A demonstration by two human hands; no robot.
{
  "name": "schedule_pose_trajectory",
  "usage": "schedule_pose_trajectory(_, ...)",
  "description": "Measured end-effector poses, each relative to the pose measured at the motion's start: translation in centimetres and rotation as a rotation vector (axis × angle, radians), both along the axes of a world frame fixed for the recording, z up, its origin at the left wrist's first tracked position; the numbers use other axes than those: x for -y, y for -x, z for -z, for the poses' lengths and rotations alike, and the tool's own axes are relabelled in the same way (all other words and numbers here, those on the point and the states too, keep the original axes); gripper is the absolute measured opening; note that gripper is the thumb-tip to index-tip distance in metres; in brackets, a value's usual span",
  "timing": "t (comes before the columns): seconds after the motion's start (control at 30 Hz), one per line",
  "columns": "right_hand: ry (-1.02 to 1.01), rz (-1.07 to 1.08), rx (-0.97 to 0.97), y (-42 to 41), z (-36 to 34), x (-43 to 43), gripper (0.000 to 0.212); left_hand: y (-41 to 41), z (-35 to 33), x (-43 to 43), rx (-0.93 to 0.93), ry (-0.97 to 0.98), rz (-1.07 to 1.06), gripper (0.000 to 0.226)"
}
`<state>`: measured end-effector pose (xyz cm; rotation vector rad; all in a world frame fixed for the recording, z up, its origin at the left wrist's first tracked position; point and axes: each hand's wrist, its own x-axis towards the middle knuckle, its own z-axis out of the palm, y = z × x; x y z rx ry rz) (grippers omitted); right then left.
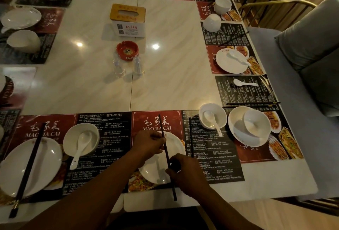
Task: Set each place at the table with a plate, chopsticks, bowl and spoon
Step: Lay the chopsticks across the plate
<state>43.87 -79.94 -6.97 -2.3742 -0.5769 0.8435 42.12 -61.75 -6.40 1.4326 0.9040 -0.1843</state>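
Dim warm light falls on a pale marble-patterned table ringed with red-and-black printed placemats. At the near edge, the left hand and the right hand both grip a pair of black chopsticks that lies across a white plate on the centre placemat. The left fingers pinch the chopsticks near the middle, over the plate's far side; the right fingers are closed around them lower down, near the plate's near rim. The sticks run from the red header of the placemat down past the table edge, slightly tilted.

To the left, another place holds a large plate with chopsticks laid diagonally across it, and just beside it a bowl with a white spoon resting in it, handle over the rim. To the right of the hands stands a bowl with a spoon inside, and next to it a plate carrying an upturned bowl. Further along the right side are a loose spoon on a placemat and a plate with a spoon on it.

Mid-table sit a tissue box, a red ashtray and 2 clear containers, near one another.
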Motion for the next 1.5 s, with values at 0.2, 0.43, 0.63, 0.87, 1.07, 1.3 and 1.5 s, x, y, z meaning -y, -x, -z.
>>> schedule_pose_trajectory(0.2,0.104,0.187,0.143,-1.2,1.0,2.4,0.003,0.1,1.1,-1.3,-0.053,-0.100,0.010,0.013)
schedule_pose_trajectory(0.43,0.241,0.287,0.171,-2.5,2.7,4.1,0.011,-0.4,2.3,-1.5,-0.115,-0.187,0.086,0.013)
schedule_pose_trajectory(0.63,0.285,0.299,0.118,-2.9,2.8,3.2,0.006,-0.3,2.8,-1.7,-0.140,-0.218,0.138,0.012)
schedule_pose_trajectory(0.87,0.187,0.367,0.077,-2.5,1.7,2.1,0.006,-0.5,3.1,-1.9,-0.123,-0.250,0.178,0.010)
schedule_pose_trajectory(1.07,0.091,0.253,0.038,1.1,1.6,-1.7,0.015,-0.4,3.6,-2.2,-0.104,-0.277,0.202,0.006)
schedule_pose_trajectory(1.3,0.084,0.267,0.017,2.2,2.4,-2.9,0.015,-0.2,3.5,-2.4,-0.085,-0.252,0.206,0.005)
schedule_pose_trajectory(1.5,0.090,0.243,0.009,2.2,2.3,-3.1,0.017,0.3,3.0,-3.8,-0.019,-0.385,0.263,0.006)
